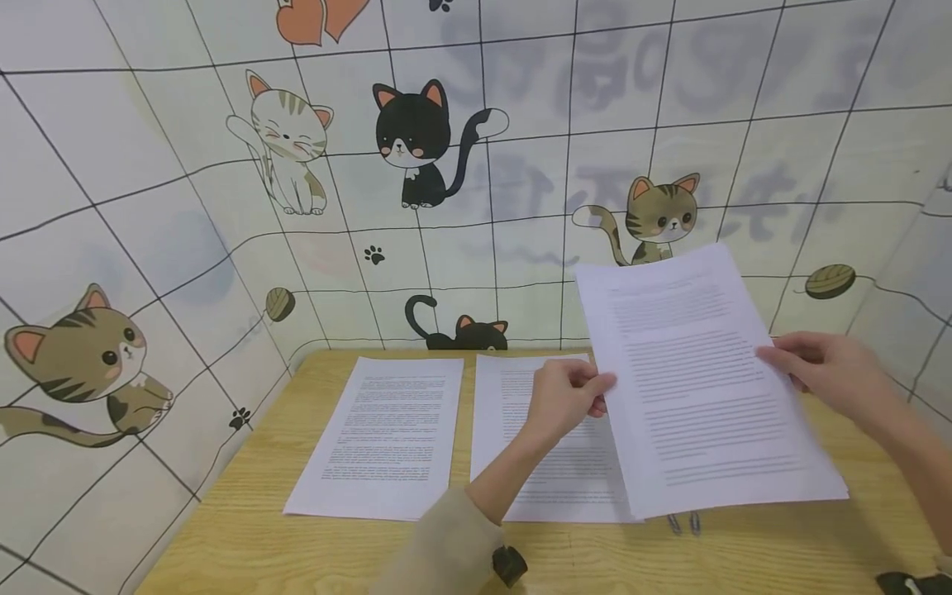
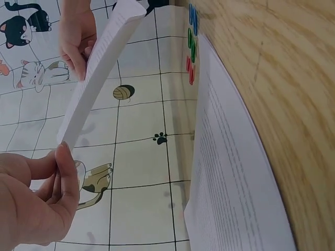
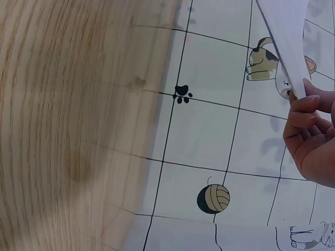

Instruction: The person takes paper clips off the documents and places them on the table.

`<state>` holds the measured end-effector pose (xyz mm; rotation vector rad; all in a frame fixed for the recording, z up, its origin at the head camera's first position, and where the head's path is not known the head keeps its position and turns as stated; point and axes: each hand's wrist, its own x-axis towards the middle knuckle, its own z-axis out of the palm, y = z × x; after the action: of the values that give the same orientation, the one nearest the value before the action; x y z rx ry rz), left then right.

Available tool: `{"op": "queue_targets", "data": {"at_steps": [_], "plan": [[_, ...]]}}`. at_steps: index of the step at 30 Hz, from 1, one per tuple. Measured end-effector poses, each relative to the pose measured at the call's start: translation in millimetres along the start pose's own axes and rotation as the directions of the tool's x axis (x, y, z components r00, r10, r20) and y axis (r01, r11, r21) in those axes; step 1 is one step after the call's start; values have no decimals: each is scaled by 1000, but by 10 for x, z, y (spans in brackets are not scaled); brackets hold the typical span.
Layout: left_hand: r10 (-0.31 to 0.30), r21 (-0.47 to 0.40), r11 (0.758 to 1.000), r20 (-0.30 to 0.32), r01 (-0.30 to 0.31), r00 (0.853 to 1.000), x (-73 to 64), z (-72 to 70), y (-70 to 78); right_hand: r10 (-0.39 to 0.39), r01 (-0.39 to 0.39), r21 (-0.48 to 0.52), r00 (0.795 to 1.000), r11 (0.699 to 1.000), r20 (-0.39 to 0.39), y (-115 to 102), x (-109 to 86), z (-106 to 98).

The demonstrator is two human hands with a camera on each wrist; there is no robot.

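Note:
A stack of printed paper sheets [image 1: 692, 380] is held up, tilted, above the right part of the table. My left hand [image 1: 568, 397] pinches its left edge between thumb and fingers. On the opposite edge, my right hand [image 1: 833, 372] pinches the same sheets, as the right wrist view also shows with the hand [image 3: 314, 133] at the paper's edge. Under my left forearm lies a second set of printed pages [image 1: 550, 487], partly covered by the hand and the raised stack. Farther left, a third set of printed pages [image 1: 379, 430] lies flat.
Colored paper clips lie on the wooden table [image 1: 245, 512]: blue clips [image 2: 193, 20], green clips [image 2: 191, 44] and red clips [image 2: 190, 70] in the left wrist view. Behind the table rises a wall [image 1: 535, 306] with a grid and cartoon cats; another wall stands at left.

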<state>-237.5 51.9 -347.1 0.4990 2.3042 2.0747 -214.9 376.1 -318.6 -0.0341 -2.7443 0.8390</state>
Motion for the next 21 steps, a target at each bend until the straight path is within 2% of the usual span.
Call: {"op": "queue_targets", "data": {"at_steps": [8,13,21], "plan": [[-12,7,1000,24,12,1000,66,321,-44,21,-26,-100,998,995,-57,229,24,-127],[-60,18,998,38,60,997,78,494,-53,33,-40,-119,998,992,-57,392,25,-177],[-136,-16,991,35,136,990,112,715,-94,25,-32,-145,998,989,-53,607,45,-205]]}}
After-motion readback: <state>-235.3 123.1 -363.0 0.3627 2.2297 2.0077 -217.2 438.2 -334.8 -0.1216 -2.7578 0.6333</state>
